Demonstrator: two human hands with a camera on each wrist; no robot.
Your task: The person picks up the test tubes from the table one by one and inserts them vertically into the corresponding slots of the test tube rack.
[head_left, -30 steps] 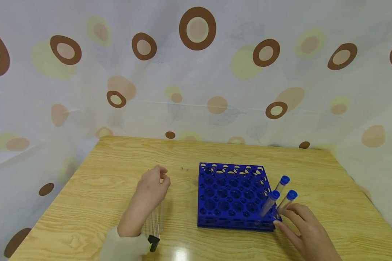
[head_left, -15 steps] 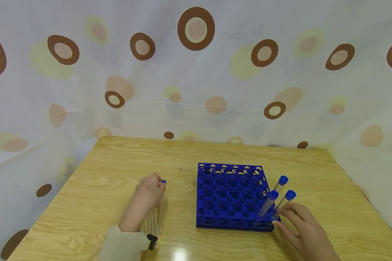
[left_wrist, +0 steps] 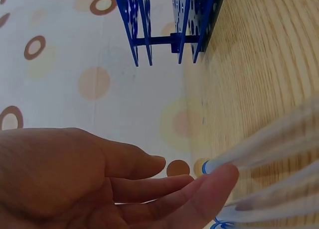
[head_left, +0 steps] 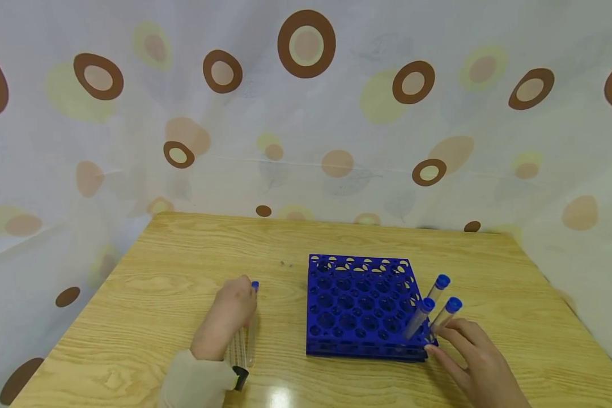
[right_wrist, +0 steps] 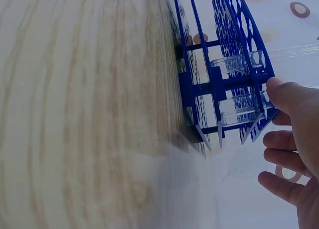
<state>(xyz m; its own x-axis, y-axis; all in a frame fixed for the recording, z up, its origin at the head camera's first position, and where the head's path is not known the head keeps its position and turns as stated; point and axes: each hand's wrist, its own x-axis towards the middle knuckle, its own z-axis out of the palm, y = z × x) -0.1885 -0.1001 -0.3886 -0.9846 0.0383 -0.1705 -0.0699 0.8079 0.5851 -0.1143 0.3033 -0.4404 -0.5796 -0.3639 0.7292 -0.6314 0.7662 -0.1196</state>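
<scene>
A blue test tube rack (head_left: 362,347) stands on the table, with three blue-capped test tubes (head_left: 419,320) leaning in its near right corner. My right hand (head_left: 481,360) holds that corner, thumb at the top plate's edge and index finger beside the nearest tube. In the right wrist view, the tubes' clear lower ends (right_wrist: 239,107) show between the rack's plates. To the left, my left hand (head_left: 232,309) is low over several clear test tubes (head_left: 251,345) lying side by side. Its fingers reach out near a blue cap (head_left: 255,284), with nothing between thumb and fingers (left_wrist: 214,191).
The wooden table (head_left: 280,238) ends at a patterned curtain (head_left: 306,130) along the back and both sides. A black band (head_left: 240,377) at the left sleeve (head_left: 196,379) hangs close to the lying tubes' lower ends.
My left hand has come down and slightly toward me onto the lying tubes, and a blue cap now shows beside its fingers. The right hand and rack stay in place.
</scene>
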